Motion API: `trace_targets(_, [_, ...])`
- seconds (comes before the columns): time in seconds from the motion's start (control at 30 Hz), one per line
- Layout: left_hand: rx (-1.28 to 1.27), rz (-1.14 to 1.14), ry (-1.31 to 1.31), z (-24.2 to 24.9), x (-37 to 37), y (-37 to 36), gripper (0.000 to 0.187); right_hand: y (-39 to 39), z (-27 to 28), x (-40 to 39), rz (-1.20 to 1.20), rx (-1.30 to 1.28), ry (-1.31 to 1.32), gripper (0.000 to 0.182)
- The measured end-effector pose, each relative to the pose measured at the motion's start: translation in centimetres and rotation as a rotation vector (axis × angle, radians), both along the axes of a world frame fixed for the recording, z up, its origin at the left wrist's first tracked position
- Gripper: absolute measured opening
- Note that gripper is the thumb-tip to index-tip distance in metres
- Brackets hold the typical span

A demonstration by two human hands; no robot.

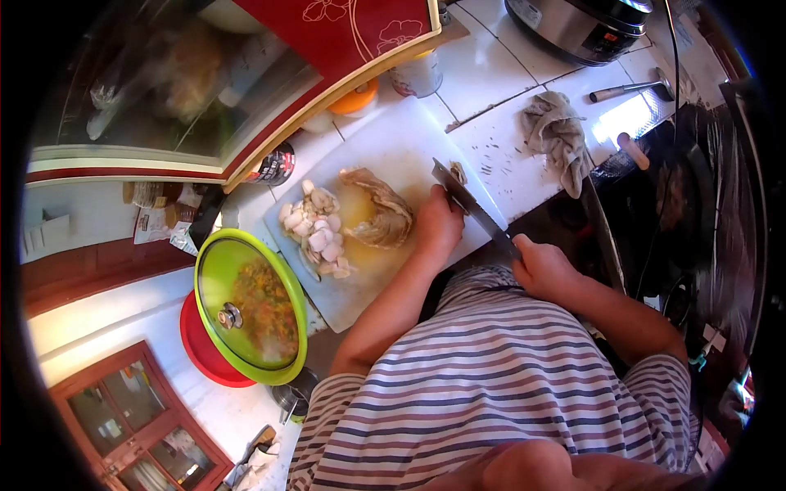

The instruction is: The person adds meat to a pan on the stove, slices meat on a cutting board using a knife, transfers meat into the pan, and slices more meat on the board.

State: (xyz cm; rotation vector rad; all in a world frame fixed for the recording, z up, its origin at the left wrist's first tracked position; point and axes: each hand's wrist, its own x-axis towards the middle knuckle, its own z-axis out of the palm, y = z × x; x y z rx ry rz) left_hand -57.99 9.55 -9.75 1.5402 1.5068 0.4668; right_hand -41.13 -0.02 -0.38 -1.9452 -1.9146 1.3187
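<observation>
My right hand (547, 267) is closed round the handle of a kitchen knife (475, 200), whose long dark blade points away to the upper left over the cutting board's right side. On the white cutting board (409, 131), my left hand (440, 222) is curled with its fingertips against the blade; what they hold, if anything, is hidden. A small food piece (458, 171) lies just past the blade. Left of my left hand sits a brownish, wrinkled slab of food (385, 214) in a yellowish wet patch. Farther left is a pile of pale pinkish slices (321, 237).
A green-rimmed lidded bowl (301, 327) of cooked food stands left, over a red basin (214, 348). The red-and-glass cabinet (327, 78) overhangs the upper left. A crumpled cloth (553, 131), ladle (630, 88) and rice cooker (577, 29) are at upper right; a dark wok (671, 196) is right.
</observation>
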Motion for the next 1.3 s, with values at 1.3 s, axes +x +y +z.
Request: trace_targets(1.3, [-0.219,0.094,-0.149,1.9,0.2,-0.1,0.011,0.9,-0.5,0.7,0.047,0.085,0.038,0.021])
